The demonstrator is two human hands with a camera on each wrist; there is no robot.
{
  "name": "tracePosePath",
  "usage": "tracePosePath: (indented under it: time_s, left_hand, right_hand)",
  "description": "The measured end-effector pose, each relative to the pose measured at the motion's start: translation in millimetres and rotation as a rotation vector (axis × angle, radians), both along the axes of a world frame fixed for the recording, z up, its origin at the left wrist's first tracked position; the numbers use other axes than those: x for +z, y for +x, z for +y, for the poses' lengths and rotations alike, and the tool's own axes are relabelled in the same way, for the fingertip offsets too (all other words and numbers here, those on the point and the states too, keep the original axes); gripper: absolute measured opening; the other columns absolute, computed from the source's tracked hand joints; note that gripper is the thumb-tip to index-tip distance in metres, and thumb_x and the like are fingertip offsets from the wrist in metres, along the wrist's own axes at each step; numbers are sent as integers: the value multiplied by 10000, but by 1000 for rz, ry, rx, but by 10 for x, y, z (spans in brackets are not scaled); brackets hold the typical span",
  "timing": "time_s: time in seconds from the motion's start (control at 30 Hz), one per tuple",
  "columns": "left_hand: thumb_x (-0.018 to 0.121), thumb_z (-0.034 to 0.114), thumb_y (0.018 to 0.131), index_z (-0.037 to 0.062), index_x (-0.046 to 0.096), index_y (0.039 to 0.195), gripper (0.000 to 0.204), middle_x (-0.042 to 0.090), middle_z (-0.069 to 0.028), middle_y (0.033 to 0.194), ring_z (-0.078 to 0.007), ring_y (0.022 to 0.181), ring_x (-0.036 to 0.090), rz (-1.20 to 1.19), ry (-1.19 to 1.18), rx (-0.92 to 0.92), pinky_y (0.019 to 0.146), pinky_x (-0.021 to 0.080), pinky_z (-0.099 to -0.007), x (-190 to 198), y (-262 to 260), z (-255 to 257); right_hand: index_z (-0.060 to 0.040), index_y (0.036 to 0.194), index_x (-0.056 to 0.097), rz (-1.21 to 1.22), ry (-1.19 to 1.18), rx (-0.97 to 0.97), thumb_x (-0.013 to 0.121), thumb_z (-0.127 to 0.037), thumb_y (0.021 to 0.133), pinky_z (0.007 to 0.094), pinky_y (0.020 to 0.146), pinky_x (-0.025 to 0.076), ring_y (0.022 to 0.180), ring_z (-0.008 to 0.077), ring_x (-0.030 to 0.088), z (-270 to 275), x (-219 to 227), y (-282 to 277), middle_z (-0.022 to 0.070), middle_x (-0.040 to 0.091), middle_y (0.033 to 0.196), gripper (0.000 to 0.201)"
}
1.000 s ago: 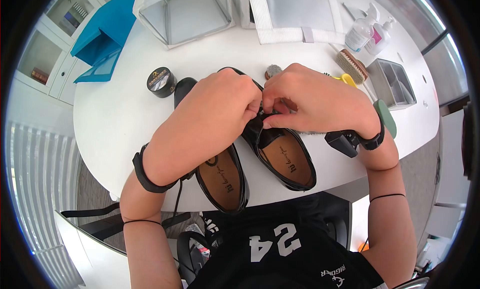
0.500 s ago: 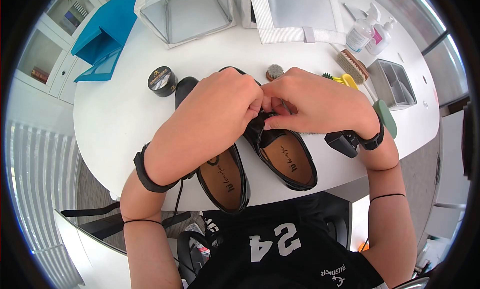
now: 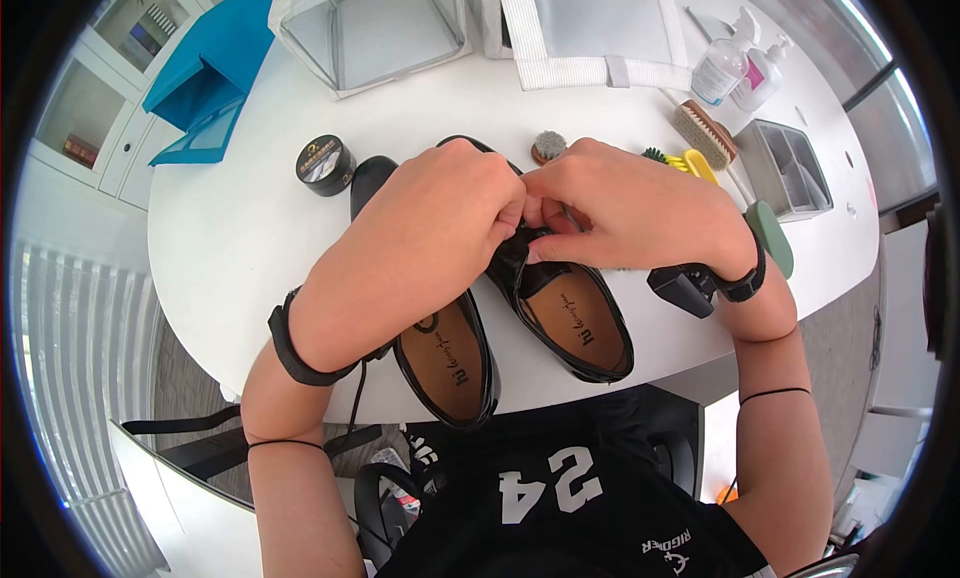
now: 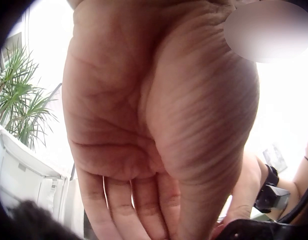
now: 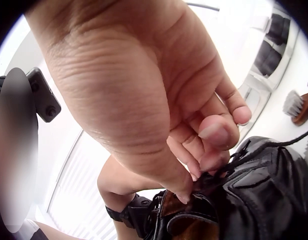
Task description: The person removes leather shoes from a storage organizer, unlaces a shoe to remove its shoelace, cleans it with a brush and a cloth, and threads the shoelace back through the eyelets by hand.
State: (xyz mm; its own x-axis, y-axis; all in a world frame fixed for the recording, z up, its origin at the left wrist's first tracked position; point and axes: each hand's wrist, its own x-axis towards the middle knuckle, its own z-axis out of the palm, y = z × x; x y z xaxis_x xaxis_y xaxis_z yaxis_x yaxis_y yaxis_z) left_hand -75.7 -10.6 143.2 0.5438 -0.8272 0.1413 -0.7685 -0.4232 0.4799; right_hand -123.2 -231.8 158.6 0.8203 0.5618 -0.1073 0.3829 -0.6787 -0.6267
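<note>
Two black glossy lace-up shoes with tan insoles stand side by side on the white table, toes pointing away. Over the front of the right-hand shoe (image 3: 585,323) my two hands meet at the lacing. My left hand (image 3: 450,203) has its fingers curled at the laces, its forearm crossing above the left-hand shoe (image 3: 448,373). Thumb and fingers of my right hand (image 3: 635,206) pinch at the same spot, just above the tongue. In the right wrist view a black shoelace (image 5: 284,144) trails over the shoe's upper. The fingertips of my left hand are largely hidden.
A round black tin (image 3: 325,165) sits left of the shoes. Beyond my right hand lie a small round brush (image 3: 548,146), a yellow-handled brush (image 3: 698,163), a wooden brush (image 3: 704,133) and a grey divided box (image 3: 785,168). White fabric boxes (image 3: 370,38) stand at the back.
Both hands keep to the lacing, with only slight finger movement. The right hand sits a touch lower than a second ago, showing more of the small round brush. The shoes stay put.
</note>
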Motion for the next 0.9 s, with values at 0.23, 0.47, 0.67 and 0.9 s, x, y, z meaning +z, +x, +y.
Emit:
tracePosePath:
  time_s: [0.23, 0.47, 0.67, 0.9]
  left_hand:
    - [753, -13, 864, -59, 746, 853, 48, 739, -203, 796, -372, 746, 720, 8, 5, -5, 729, 557, -416, 18, -6, 0]
    - [754, -14, 863, -58, 752, 860, 45, 745, -202, 804, -369, 749, 724, -4, 12, -9, 730, 560, -414, 30, -6, 1]
    - [752, -17, 864, -57, 764, 874, 43, 750, -203, 812, -365, 754, 732, 2, 17, 0, 732, 563, -408, 23, -9, -4]
    - [755, -20, 866, -60, 768, 881, 45, 756, -203, 820, -361, 760, 742, 19, 55, 15, 741, 573, -403, 42, -6, -20]
  right_hand:
    - [27, 940, 731, -19, -40, 26, 856, -183, 925, 388, 663, 545, 669, 280, 699, -24, -38, 21, 113, 698, 718, 245]
    - [71, 897, 734, -8, -13, -2, 828, -111, 915, 440, 654, 531, 663, 368, 677, 6, -14, -2, 188, 705, 722, 206]
    - [30, 945, 736, -25, -44, 28, 858, -174, 921, 387, 661, 544, 672, 282, 702, -18, -30, 14, 116, 704, 724, 239]
    - [32, 937, 735, -31, -38, 22, 860, -171, 922, 385, 655, 543, 666, 281, 701, -21, -36, 12, 116, 705, 720, 240]
